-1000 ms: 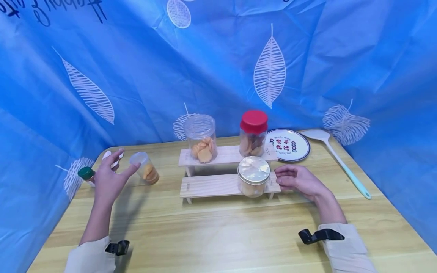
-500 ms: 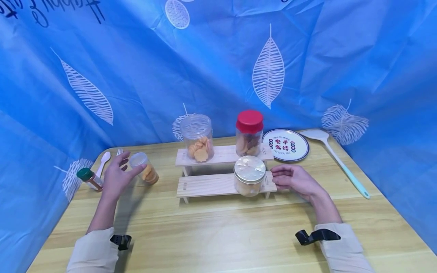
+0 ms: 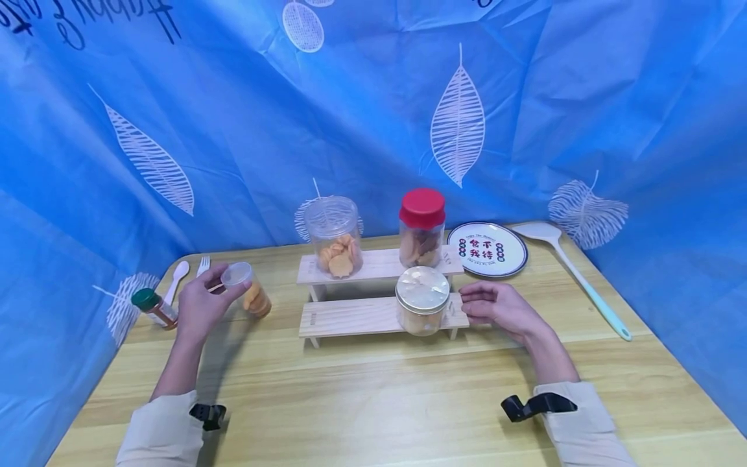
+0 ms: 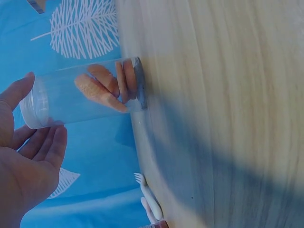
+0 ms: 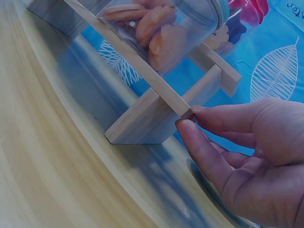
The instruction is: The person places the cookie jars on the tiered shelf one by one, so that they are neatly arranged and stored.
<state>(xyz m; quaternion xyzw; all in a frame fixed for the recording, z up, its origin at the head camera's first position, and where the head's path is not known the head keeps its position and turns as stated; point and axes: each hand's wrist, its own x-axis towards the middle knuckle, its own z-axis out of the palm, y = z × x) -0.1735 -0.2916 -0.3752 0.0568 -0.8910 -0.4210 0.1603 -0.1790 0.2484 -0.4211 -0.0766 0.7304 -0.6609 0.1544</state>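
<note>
In the head view, my left hand [image 3: 204, 299] is at the lid of a slim clear jar [image 3: 257, 297] of biscuits. In the left wrist view, the thumb and fingers sit on opposite sides of the jar's lid [image 4: 35, 107]. My right hand [image 3: 502, 308] pinches the right end of the lower board of a two-tier wooden stand [image 3: 350, 316], thumb and forefinger at its corner [image 5: 183, 110]. A silver-lidded jar [image 3: 423, 301] stands on the lower board. On the upper board are a clear-lidded biscuit jar [image 3: 334, 237] and a red-lidded one [image 3: 423, 227].
Left of the slim jar lie a green-capped spice bottle [image 3: 154, 307], a white spoon [image 3: 177, 280] and a fork [image 3: 203, 264]. At the back right are a blue-rimmed plate [image 3: 513, 267] and a long-handled turner [image 3: 589, 283]. A blue curtain [image 3: 373, 117] hangs behind the table.
My left hand has moved right, from beside the spice bottle to the slim jar's lid. The wooden stand with its jars has shifted slightly left, together with my right hand.
</note>
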